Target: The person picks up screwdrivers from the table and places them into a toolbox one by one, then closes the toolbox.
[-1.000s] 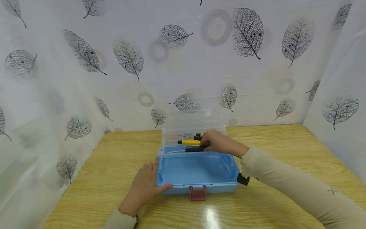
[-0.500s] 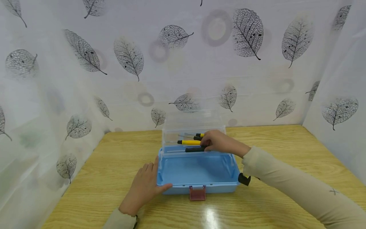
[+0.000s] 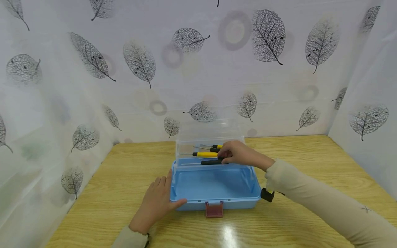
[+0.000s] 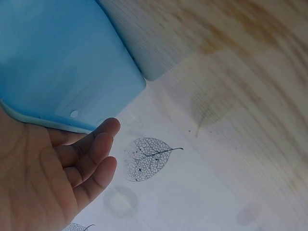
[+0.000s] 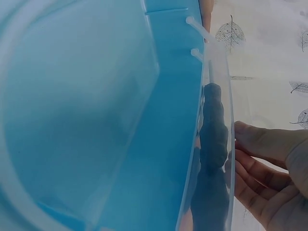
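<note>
In the head view, we see the left hand (image 3: pixel 157 197) against the left end of the blue box (image 3: pixel 238 205) on the table (image 3: pixel 124 179), thumb out over its front corner. The right hand (image 3: pixel 238 154) reaches into the clear tray (image 3: pixel 183 147) at the box's back; its fingers bend beside the black-handled screwdriver (image 3: pixel 209 162) and yellow-handled screwdriver (image 3: pixel 206 154). We cannot tell whether it pinches anything.

In the left wrist view, we find the left fingers relaxed and slightly bent along the box.

In the right wrist view, we see a dark handle (image 5: pixel 214 130) through the tray wall, thumb and fingers just beside it.
</note>
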`<state>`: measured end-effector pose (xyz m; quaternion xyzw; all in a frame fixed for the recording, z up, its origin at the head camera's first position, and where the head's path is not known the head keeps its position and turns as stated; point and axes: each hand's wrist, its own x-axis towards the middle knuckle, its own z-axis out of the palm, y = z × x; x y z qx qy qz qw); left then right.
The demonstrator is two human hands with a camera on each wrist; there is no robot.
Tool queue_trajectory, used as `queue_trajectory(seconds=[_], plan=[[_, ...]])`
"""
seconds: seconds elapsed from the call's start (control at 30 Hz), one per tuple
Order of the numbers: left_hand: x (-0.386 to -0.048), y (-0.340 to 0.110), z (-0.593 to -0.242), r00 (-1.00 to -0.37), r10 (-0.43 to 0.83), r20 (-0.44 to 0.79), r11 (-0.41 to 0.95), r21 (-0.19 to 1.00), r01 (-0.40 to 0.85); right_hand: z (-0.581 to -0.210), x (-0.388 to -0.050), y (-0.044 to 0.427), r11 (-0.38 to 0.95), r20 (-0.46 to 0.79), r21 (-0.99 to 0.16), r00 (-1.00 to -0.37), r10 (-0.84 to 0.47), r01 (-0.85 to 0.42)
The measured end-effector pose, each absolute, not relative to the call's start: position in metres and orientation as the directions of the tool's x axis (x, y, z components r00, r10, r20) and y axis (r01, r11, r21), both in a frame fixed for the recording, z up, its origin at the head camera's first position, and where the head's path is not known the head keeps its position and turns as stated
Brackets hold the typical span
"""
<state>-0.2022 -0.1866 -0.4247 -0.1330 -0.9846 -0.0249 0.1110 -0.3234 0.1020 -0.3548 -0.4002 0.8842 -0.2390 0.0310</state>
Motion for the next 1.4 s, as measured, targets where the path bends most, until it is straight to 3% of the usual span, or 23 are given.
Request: queue_trajectory(seconds=[0.37, 1.4], plan=[[-0.203, -0.187, -0.425, -0.947, 0.246, 0.207, 0.966, 0.026, 0.257, -0.348, -0.318, 0.111, 0.554, 0.168, -0.493, -0.699, -0.695, -0.67], [-0.203, -0.188, -0.427, -0.937, 0.263, 0.231, 0.964, -0.023, 0.265, -0.335, -0.304, 0.169, 0.584, 0.334, -0.447, -0.732, -0.594, -0.678]])
